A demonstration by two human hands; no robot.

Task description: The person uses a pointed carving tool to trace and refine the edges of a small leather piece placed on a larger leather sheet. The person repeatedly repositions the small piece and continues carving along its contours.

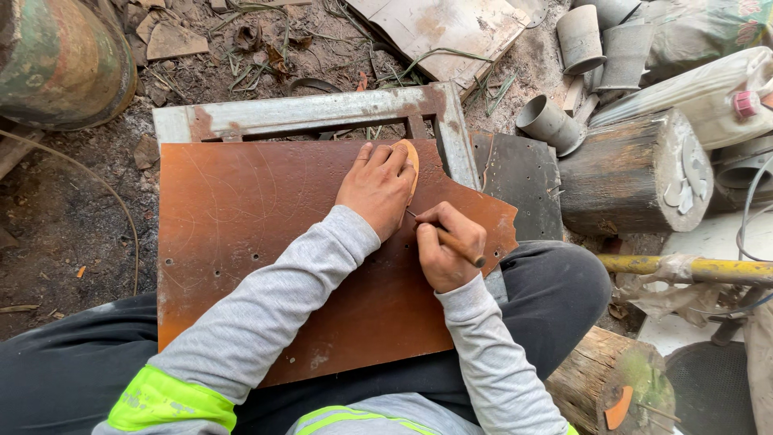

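Note:
A rusty brown metal sheet with small holes and faint scratched curves lies across my lap and a grey metal frame. My left hand presses an orange leaf-shaped template flat on the sheet near its jagged right edge. My right hand is closed around a thin wooden-handled scriber, its tip touching the sheet beside the template's lower edge. Both sleeves are grey with yellow-green cuffs.
A thick log stump stands at the right, with grey metal cups behind it. A yellow pipe crosses the right side. Another stump with an orange scrap sits lower right. A rusty drum is upper left.

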